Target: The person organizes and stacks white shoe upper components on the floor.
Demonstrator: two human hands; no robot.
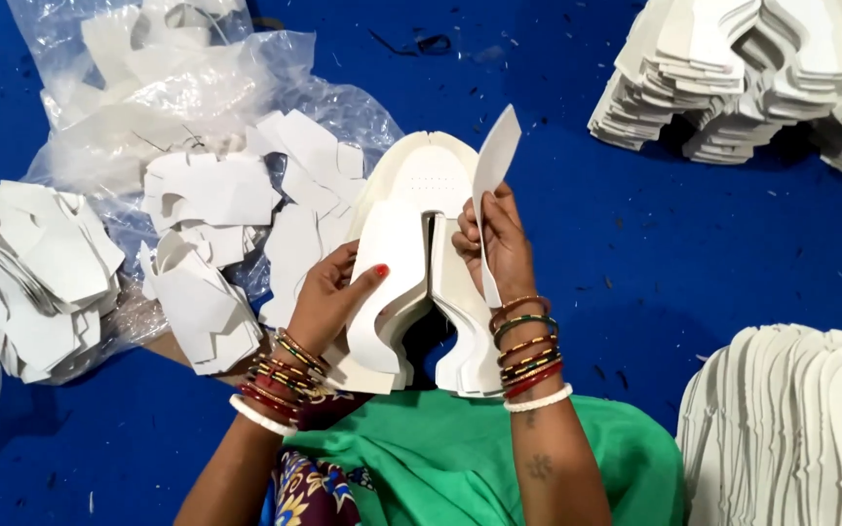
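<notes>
A stack of white cut pieces (411, 282) is held upright over the lap, above the blue surface (635, 244). The left hand (328, 297) is closed around the stack's left leg, thumb on its face, so the pieces are kept aligned. A single thin strip (491, 185) is pinched between the thumb and fingers of the right hand (494, 244), lifted clear of the stack so it is kept separate. Loose scraps (216, 244) lie on a plastic bag (197, 88) to the left. Further stacks (762, 68) are set well apart, upper right, within reach
</notes>
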